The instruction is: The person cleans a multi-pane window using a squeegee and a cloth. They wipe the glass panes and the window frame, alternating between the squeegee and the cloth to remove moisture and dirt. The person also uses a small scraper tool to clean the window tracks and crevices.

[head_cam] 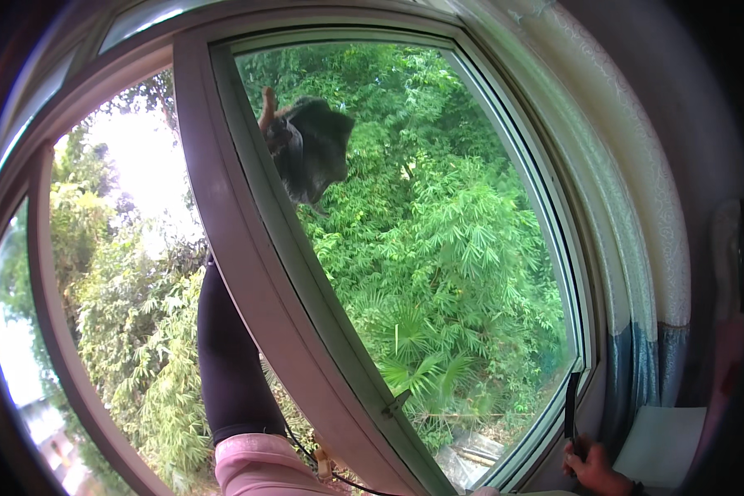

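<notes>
My left arm, in a black sleeve (235, 353) under a rolled pink cuff (260, 452), reaches out through the open part of the window. Behind the glass, my left hand (268, 110) shows only in part, with one finger raised. It holds a dark cloth (315, 149) against or close to the outer face of the window pane (421, 248). At the lower right, the fingers of my right hand (592, 466) are closed around the lower end of a slim black handle or strip (571, 406). That strip rises beside the corner of the window frame.
A wide window stile (254, 248) stands between the opening and the pane, with a small latch (397, 403) low on it. Pale curtains (626, 186) with blue lower parts hang at the right. A black cord (347, 482) runs below my left arm. Bamboo and trees grow outside.
</notes>
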Tool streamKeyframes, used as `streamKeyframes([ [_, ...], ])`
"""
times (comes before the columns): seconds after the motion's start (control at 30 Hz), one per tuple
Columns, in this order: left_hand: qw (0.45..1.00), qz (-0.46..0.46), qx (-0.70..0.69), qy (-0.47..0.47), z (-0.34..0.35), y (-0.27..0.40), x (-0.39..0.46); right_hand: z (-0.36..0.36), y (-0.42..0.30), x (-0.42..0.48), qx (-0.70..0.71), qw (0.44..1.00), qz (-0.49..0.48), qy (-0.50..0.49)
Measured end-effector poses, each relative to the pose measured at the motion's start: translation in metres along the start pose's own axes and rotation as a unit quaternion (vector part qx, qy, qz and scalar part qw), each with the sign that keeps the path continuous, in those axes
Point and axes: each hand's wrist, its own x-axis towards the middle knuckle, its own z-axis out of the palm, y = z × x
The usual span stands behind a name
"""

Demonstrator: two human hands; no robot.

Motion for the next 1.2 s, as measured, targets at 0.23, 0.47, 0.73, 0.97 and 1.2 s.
streamKeyframes([
  [0.23, 0.999, 0.02, 0.034, 0.001, 0.009, -0.001, -0.009, 0.007, -0.044, 0.021, 0.021, 0.994, -0.072, -0.078],
  [0.47, 0.994, 0.073, 0.079, 0.029, 0.001, 0.022, 0.011, 0.064, -0.143, 0.051, 0.031, 0.947, -0.185, -0.259],
  [0.73, 0.993, 0.042, 0.107, 0.033, 0.019, 0.018, -0.023, 0.164, -0.201, 0.075, 0.065, 0.878, -0.349, -0.322],
  [0.97, 0.986, 0.011, 0.16, -0.042, 0.021, 0.005, -0.062, 0.198, -0.205, 0.067, 0.053, 0.892, -0.421, -0.157],
  [1.2, 0.991, -0.08, 0.065, -0.082, 0.003, 0.016, -0.097, 0.216, -0.201, 0.056, 0.109, 0.875, -0.416, -0.222],
])
